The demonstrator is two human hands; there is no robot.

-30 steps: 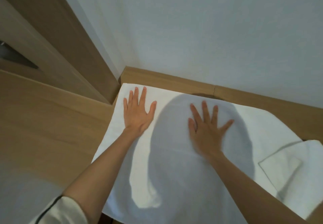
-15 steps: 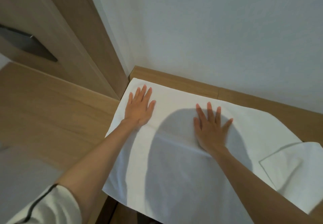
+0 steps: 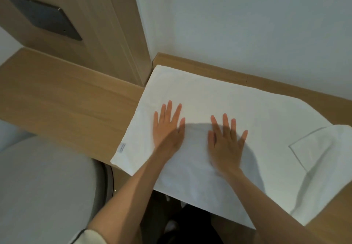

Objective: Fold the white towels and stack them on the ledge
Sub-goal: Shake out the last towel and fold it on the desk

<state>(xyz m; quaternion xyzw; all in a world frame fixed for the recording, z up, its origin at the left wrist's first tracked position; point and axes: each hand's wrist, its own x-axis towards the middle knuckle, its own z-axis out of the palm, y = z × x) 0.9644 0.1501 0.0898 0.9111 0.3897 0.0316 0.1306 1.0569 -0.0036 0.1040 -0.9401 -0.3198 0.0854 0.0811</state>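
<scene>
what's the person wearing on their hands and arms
Left hand and right hand are bare: no gloves, rings or watch show. A white sleeve with a thin dark stripe ends near the left elbow; the right arm shows no sleeve.

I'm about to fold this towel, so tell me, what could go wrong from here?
The near edge of the white towel overhangs the wooden ledge; once the left hand and right hand lift, it might slide off. The flipped-over corner at its right end would probably get trapped as a crease.
</scene>
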